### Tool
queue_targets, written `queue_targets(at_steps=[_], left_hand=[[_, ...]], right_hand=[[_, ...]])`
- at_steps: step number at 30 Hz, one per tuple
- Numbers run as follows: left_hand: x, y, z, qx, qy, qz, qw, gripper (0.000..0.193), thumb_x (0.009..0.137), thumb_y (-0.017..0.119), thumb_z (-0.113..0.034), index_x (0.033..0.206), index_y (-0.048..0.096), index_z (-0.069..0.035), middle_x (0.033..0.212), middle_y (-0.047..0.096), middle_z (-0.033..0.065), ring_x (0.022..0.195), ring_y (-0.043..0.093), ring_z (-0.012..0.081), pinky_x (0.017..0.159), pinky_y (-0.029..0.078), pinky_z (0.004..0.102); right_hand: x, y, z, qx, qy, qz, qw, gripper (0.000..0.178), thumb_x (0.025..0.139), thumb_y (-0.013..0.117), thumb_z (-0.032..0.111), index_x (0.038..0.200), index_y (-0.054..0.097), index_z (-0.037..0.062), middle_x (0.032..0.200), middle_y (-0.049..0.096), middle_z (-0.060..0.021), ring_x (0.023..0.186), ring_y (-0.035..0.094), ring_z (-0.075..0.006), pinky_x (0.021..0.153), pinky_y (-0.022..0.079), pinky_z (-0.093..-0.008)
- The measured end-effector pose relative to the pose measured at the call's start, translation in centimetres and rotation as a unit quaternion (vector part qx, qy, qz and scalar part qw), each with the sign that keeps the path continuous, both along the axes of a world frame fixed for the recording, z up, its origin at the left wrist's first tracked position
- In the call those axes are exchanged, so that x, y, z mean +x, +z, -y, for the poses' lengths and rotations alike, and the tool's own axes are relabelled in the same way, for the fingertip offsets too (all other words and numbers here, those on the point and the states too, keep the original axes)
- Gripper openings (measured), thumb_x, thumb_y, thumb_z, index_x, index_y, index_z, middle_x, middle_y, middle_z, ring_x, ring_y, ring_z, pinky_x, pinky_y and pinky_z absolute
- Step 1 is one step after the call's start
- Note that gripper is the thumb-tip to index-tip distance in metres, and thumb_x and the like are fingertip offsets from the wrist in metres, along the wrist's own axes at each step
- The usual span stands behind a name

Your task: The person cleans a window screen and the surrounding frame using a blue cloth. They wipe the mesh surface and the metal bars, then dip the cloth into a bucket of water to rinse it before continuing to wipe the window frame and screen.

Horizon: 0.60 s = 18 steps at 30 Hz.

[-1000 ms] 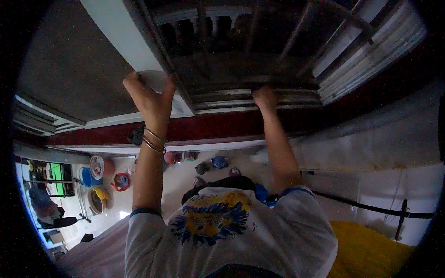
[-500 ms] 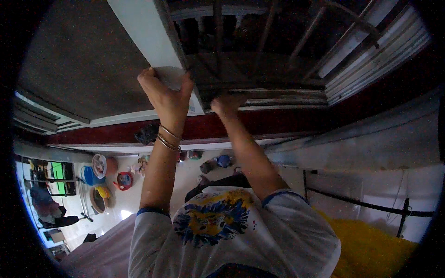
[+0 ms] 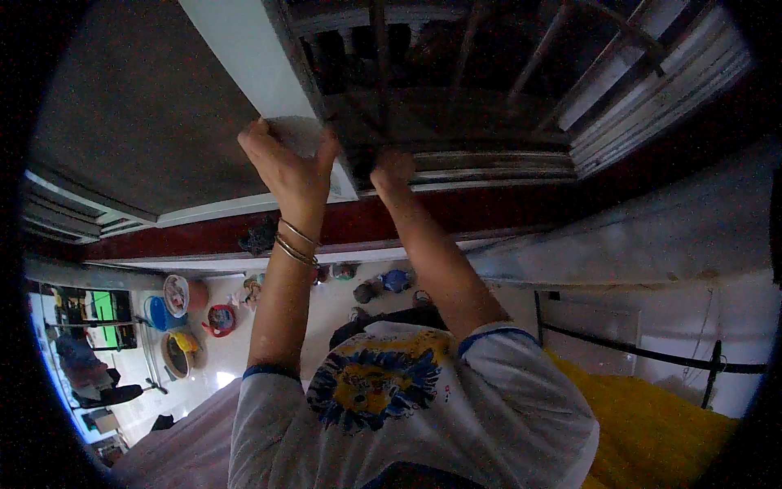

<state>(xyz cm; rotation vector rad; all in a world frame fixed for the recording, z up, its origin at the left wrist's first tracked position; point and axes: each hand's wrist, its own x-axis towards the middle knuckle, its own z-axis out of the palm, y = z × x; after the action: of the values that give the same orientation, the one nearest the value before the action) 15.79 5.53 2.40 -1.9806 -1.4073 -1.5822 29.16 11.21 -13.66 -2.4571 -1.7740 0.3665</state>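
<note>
The left hand [image 3: 289, 167] is gripping the window [image 3: 248, 61] at upper middle, its thumb and fingers hugging 2 sides of the white edge. The right hand [image 3: 393, 169] is sitting by the tracks [image 3: 497, 163], just right of the window's bottom corner. Its fingers are looking dark and blurry, so I cannot tell if they are gripping. Yellow cloth [image 3: 652, 432] is lying at lower right.

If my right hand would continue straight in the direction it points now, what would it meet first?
Probably one of the upright bars beyond the window track, ahead of your right hand; that area is dark and the depth is unclear, so I cannot be certain.
</note>
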Motion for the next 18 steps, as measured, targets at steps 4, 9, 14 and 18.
queue_targets(at_steps=[4,9,14,18], left_hand=[[0.1,0.2,0.1,-0.009,0.016,0.0,1.0,0.06,0.064,0.078,-0.023,0.102,0.04,0.005,0.095,0.038,0.0149,0.085,0.041,0.0294,0.076,0.038,0.0369],[-0.4,-0.1,-0.1,0.017,-0.001,0.004,1.0,0.063,0.061,0.078,-0.02,0.105,0.038,0.004,0.095,0.04,0.0168,0.086,0.044,0.0323,0.075,0.038,0.0385],[0.0,0.7,1.0,0.017,0.06,-0.02,0.998,0.068,0.062,0.078,-0.021,0.111,0.039,0.003,0.101,0.042,0.0181,0.091,0.044,0.0321,0.079,0.038,0.0402],[2.7,-1.1,4.6,0.06,0.035,-0.064,0.996,0.059,0.063,0.076,-0.02,0.111,0.047,-0.002,0.105,0.047,0.016,0.095,0.045,0.0326,0.083,0.037,0.0422]], right_hand=[[2.3,-1.2,0.3,0.001,0.003,-0.007,1.0,0.025,0.072,0.064,0.019,0.095,0.064,0.009,0.1,0.062,-0.0135,0.097,0.059,-0.0298,0.078,0.05,-0.0408],[7.2,0.7,3.3,0.036,-0.006,0.05,0.998,0.027,0.072,0.063,0.018,0.097,0.062,0.0056,0.098,0.062,-0.0158,0.094,0.06,-0.0306,0.075,0.05,-0.0422],[14.4,-1.8,4.6,0.123,-0.038,0.0,0.992,0.033,0.067,0.068,0.021,0.094,0.062,0.003,0.095,0.062,-0.0175,0.089,0.06,-0.0357,0.074,0.049,-0.0415],[18.9,-0.8,6.4,0.269,-0.009,-0.212,0.939,0.039,0.064,0.072,0.02,0.097,0.06,0.0005,0.091,0.063,-0.017,0.085,0.06,-0.0328,0.071,0.047,-0.0373]])
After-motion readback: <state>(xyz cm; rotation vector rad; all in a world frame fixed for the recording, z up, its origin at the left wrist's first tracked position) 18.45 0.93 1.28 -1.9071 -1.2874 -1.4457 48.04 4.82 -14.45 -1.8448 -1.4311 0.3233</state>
